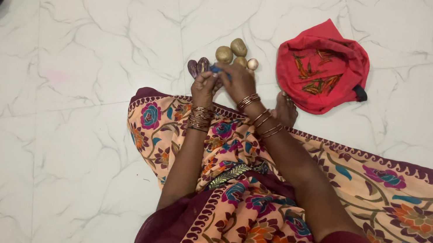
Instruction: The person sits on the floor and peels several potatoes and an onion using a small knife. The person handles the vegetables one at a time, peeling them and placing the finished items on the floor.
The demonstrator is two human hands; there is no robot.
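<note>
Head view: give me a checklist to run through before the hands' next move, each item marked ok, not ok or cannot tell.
1. Both hands in view: left hand and right hand, ok.
2. Small blue thing held between them: ok; which hand holds it, cannot tell.
3. Potatoes close ahead: ok.
4. Purple vegetable beside the left hand: ok.
5. Red cloth bag lies open: cannot tell.
</note>
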